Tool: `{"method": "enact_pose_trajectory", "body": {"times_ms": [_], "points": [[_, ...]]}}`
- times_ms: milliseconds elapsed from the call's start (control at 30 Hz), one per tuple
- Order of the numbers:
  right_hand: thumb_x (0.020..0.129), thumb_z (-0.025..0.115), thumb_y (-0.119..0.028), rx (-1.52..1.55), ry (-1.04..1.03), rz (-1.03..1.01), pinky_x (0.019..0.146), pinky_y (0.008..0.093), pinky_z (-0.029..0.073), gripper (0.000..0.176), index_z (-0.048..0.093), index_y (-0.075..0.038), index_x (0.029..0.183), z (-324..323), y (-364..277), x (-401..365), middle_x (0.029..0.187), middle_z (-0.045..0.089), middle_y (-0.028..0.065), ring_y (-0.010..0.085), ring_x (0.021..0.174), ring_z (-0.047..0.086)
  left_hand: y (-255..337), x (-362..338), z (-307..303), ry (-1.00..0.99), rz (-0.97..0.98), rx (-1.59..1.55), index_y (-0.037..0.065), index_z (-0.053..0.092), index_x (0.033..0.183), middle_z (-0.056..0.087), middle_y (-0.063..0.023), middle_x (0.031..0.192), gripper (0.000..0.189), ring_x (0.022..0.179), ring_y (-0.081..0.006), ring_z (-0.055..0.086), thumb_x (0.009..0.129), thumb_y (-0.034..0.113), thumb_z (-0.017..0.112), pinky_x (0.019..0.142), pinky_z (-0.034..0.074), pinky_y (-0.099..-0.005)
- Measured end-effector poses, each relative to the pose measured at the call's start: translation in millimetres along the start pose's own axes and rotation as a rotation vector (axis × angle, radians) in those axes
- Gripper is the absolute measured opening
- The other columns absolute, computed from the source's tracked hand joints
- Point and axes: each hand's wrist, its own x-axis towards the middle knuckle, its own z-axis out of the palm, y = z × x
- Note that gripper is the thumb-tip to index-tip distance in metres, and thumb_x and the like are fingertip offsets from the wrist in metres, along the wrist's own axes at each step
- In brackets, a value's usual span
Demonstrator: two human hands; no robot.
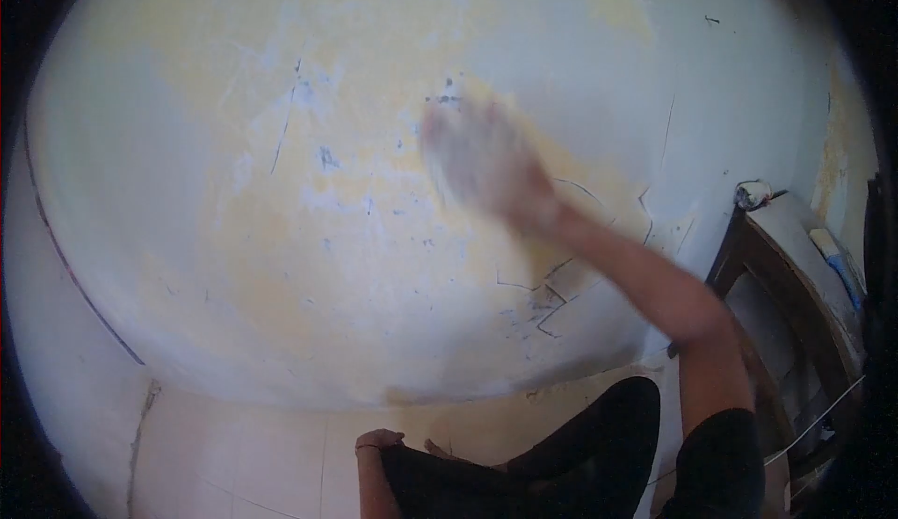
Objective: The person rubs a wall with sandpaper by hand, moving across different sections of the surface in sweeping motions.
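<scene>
My right hand (482, 154) is up against a patchy yellow and white wall (234, 238), smeared by motion. It looks pale, as if dusty, and the blur hides its fingers and anything under the palm. Dark marks and small chips show in the paint just above and left of it. Low in the view, my left hand (378, 439) rests at my bent knee in dark trousers (599, 435), its fingers curled in, with no object visible in it.
At the right stands a dark wooden furniture frame (790, 266). A paintbrush (839, 262) and a crumpled whitish item (752, 194) lie on its top. A thin pale cord (814, 423) crosses below. Cracks (552, 299) run through the wall's lower right, above the light tiled floor (253, 449).
</scene>
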Motion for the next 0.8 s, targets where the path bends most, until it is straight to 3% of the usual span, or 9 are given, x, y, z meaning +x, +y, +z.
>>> {"method": "enact_pose_trajectory", "body": {"times_ms": [33,67,100,200,267,400,500,600,800], "points": [[0.085,0.051,-0.019,0.259,-0.061,-0.083,0.111,0.0464,0.026,0.062,0.033,-0.009,0.143,11,-35,-42,0.148,0.035,0.0089,0.0309,0.134,0.036,5,-9,-2,0.017,-0.016,-0.01,0.023,0.07,0.109,0.062,-0.0097,0.121,0.043,0.113,-0.0252,0.056,0.088,0.05,0.044,0.098,0.042,-0.0414],[0.087,0.049,-0.021,0.207,-0.059,-0.215,0.113,0.0453,0.024,0.065,0.027,-0.008,0.146,21,-69,-91,0.151,0.029,0.0084,0.0297,0.136,0.032,5,-11,-2,0.035,-0.036,-0.019,0.023,0.07,0.109,0.062,-0.0099,0.121,0.043,0.114,-0.0254,0.056,0.088,0.049,0.044,0.098,0.042,-0.0413],[0.088,0.046,-0.024,0.338,-0.198,-0.312,0.114,0.0428,0.02,0.067,0.021,-0.009,0.148,17,-94,-135,0.153,0.024,0.0083,0.0273,0.139,0.027,-9,10,4,0.05,-0.03,0.006,0.023,0.07,0.109,0.063,-0.0107,0.12,0.043,0.114,-0.0269,0.057,0.088,0.049,0.044,0.098,0.043,-0.0408],[0.093,0.04,-0.03,0.511,-0.408,-0.396,0.116,0.0383,0.016,0.061,0.021,-0.014,0.149,16,-135,-225,0.155,0.022,0.0024,0.0189,0.141,0.022,4,-28,3,0.089,-0.012,-0.006,0.022,0.07,0.108,0.064,-0.0111,0.117,0.044,0.108,-0.0278,0.06,0.088,0.049,0.043,0.096,0.044,-0.041],[0.095,0.039,-0.035,0.51,-0.414,-0.299,0.115,0.038,0.017,0.059,0.022,-0.017,0.148,17,-148,-248,0.154,0.023,-0.0006,0.0168,0.14,0.024,-16,0,7,0.049,0.051,0.0,0.022,0.071,0.108,0.064,-0.0108,0.117,0.044,0.106,-0.0275,0.06,0.088,0.049,0.043,0.095,0.044,-0.0412],[0.095,0.037,-0.047,0.685,-0.445,-0.109,0.114,0.0374,0.018,0.06,0.024,-0.022,0.148,16,-157,-256,0.153,0.024,-0.0043,0.0149,0.138,0.026,-14,2,7,0.024,0.029,-0.021,0.023,0.071,0.108,0.064,-0.0105,0.117,0.043,0.106,-0.0261,0.059,0.089,0.048,0.042,0.095,0.044,-0.0409],[0.092,0.041,-0.049,0.663,-0.416,-0.148,0.115,0.0383,0.017,0.064,0.023,-0.023,0.148,20,-155,-258,0.153,0.024,-0.0048,0.0155,0.139,0.026,14,-32,-3,0.01,-0.095,-0.099,0.021,0.071,0.108,0.065,-0.0109,0.116,0.043,0.107,-0.0254,0.058,0.09,0.047,0.042,0.094,0.044,-0.0406],[0.088,0.046,-0.05,0.772,-0.458,-0.118,0.115,0.0383,0.016,0.07,0.022,-0.023,0.149,16,-151,-257,0.154,0.023,-0.0048,0.0155,0.139,0.025,-7,-5,0,-0.029,0.039,0.036,0.027,0.07,0.11,0.059,-0.0127,0.126,0.042,0.115,-0.0293,0.054,0.094,0.048,0.037,0.102,0.038,-0.0418],[0.086,0.048,-0.049,0.565,-0.404,-0.214,0.116,0.0397,0.011,0.074,0.021,-0.023,0.149,20,-150,-261,0.155,0.021,-0.0043,0.0166,0.14,0.024,-4,-5,1,-0.037,-0.051,-0.031,0.027,0.069,0.111,0.059,-0.0114,0.126,0.041,0.115,-0.027,0.054,0.094,0.048,0.039,0.102,0.038,-0.0418]]}}
